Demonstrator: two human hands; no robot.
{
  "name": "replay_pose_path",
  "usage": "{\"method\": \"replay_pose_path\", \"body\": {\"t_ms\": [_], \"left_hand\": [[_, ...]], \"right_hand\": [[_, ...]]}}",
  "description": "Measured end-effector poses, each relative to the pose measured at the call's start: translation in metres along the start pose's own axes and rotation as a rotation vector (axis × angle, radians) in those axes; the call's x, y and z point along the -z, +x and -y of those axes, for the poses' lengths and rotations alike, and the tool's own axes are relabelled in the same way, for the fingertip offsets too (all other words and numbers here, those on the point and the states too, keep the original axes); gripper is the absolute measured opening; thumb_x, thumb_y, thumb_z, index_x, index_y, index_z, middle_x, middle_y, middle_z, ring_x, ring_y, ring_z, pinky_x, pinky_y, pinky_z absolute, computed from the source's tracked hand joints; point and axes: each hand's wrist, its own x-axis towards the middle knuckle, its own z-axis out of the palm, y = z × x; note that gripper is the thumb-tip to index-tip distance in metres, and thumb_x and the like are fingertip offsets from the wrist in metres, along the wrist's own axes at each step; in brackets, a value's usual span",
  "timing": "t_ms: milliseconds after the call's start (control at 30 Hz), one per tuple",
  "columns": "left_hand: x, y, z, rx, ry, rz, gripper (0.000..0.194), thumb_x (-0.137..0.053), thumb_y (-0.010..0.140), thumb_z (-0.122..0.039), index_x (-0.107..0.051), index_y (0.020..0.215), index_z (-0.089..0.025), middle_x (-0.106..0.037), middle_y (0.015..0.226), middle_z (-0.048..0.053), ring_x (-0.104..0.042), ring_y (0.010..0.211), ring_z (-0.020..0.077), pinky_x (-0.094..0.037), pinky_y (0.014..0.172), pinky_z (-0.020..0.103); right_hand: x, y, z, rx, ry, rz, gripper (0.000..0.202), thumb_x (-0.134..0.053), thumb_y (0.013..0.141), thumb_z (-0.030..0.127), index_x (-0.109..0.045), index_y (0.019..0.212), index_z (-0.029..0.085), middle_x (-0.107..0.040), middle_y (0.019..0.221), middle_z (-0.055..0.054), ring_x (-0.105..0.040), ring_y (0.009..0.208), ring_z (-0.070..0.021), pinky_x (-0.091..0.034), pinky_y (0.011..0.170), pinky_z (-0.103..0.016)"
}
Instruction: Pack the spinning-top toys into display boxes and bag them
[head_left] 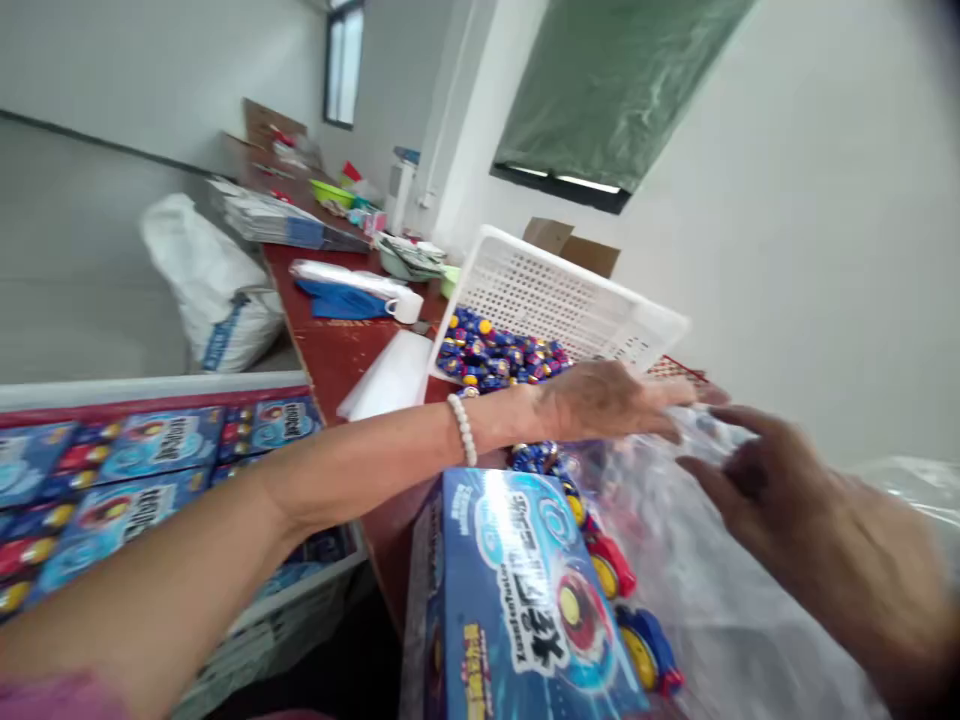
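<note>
Clear, wrinkled plastic (727, 600) lay below the left hand (607, 400), whose grip I could not tell, and the right hand (810, 530), open with curved fingers. Beside it was a smooth, rectangular box (517, 590).

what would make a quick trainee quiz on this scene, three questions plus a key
1. True or false: the bracelet is on the right wrist.
2. Loose toys lie beside the front box on which side, as pictured? A) left B) right
3. What clear material is by the left hand and the right hand?

Key:
1. False: the bracelet is on the left wrist.
2. B.
3. Plastic.
</note>
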Motion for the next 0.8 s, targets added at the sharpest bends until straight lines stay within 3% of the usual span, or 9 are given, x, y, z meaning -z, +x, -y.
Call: {"method": "replay_pose_path", "body": {"t_ms": [100,233,300,400,433,500,567,667,800], "left_hand": [[-0.001,0.011,0.005,0.004,0.047,-0.017,0.028,-0.045,0.096,-0.036,-0.066,0.098,-0.018,-0.070,0.086,0.007,-0.065,0.082,0.0201,-0.047,0.067,0.031],[0.008,0.024,0.006,0.164,0.112,-0.243,0.029,-0.042,0.097,-0.036,-0.066,0.098,-0.020,-0.068,0.092,0.007,-0.062,0.080,0.0201,-0.039,0.060,0.032],[0.012,0.029,0.008,0.237,0.174,-0.326,0.029,-0.042,0.096,-0.037,-0.066,0.096,-0.021,-0.067,0.097,0.009,-0.060,0.087,0.0232,-0.038,0.060,0.033],[0.016,0.039,0.014,0.365,0.190,-0.395,0.023,-0.045,0.094,-0.030,-0.066,0.089,-0.022,-0.066,0.096,0.009,-0.055,0.098,0.0282,-0.040,0.072,0.039],[0.017,0.043,0.015,0.419,0.120,-0.409,0.021,-0.046,0.092,-0.026,-0.065,0.087,-0.022,-0.065,0.092,0.009,-0.054,0.098,0.0278,-0.040,0.075,0.041],[0.018,0.053,0.017,0.577,-0.221,-0.429,0.017,-0.045,0.089,-0.018,-0.062,0.087,-0.022,-0.063,0.081,0.006,-0.056,0.088,0.0232,-0.042,0.075,0.040],[0.019,0.064,0.016,0.744,-0.629,-0.421,0.020,-0.041,0.086,-0.012,-0.057,0.094,-0.021,-0.057,0.071,0.003,-0.055,0.069,0.0168,-0.044,0.063,0.034],[0.016,0.075,0.011,0.862,-0.917,-0.392,0.030,-0.034,0.081,-0.003,-0.050,0.101,-0.018,-0.046,0.060,-0.002,-0.043,0.049,0.0103,-0.039,0.049,0.026],[0.013,0.064,0.007,0.776,-1.038,-0.348,0.023,-0.045,0.078,-0.012,-0.051,0.099,-0.019,-0.045,0.059,-0.004,-0.038,0.045,0.0073,-0.036,0.045,0.023]], "right_hand": [[0.020,-0.002,0.014,-0.071,-0.404,0.164,0.038,-0.059,0.079,0.048,-0.058,0.113,0.031,-0.065,0.064,-0.004,-0.055,0.049,-0.0241,-0.019,0.047,-0.028],[0.024,-0.004,0.004,-0.155,-0.543,0.386,0.026,-0.060,0.083,0.041,-0.059,0.104,0.024,-0.067,0.067,-0.008,-0.062,0.057,-0.0288,-0.029,0.046,-0.030],[0.024,-0.006,-0.004,-0.164,-0.508,0.378,0.032,-0.061,0.084,0.036,-0.056,0.112,0.022,-0.068,0.074,-0.009,-0.064,0.063,-0.0298,-0.037,0.050,-0.033],[0.027,-0.009,-0.010,-0.050,-0.441,0.161,0.061,-0.065,0.080,0.026,-0.038,0.133,0.015,-0.068,0.095,-0.014,-0.065,0.075,-0.0287,-0.046,0.065,-0.039],[0.028,-0.010,-0.009,0.024,-0.428,0.080,0.067,-0.064,0.079,0.022,-0.033,0.138,0.015,-0.065,0.104,-0.015,-0.064,0.080,-0.0280,-0.047,0.069,-0.039],[0.030,-0.011,-0.004,0.160,-0.431,0.001,0.064,-0.057,0.081,0.014,-0.032,0.140,0.023,-0.058,0.118,-0.014,-0.063,0.084,-0.0250,-0.046,0.067,-0.035],[0.029,-0.012,0.002,0.178,-0.468,0.060,0.050,-0.049,0.084,0.010,-0.045,0.130,0.030,-0.053,0.124,-0.010,-0.062,0.077,-0.0204,-0.040,0.055,-0.028],[0.026,-0.014,0.003,-0.039,-0.472,0.196,0.030,-0.048,0.087,0.015,-0.060,0.113,0.026,-0.053,0.124,-0.009,-0.060,0.067,-0.0177,-0.030,0.046,-0.026],[0.028,-0.015,-0.017,-0.244,-0.234,0.196,0.025,-0.060,0.086,0.042,-0.066,0.099,0.021,-0.064,0.103,-0.007,-0.063,0.082,-0.0245,-0.038,0.058,-0.030]]}}
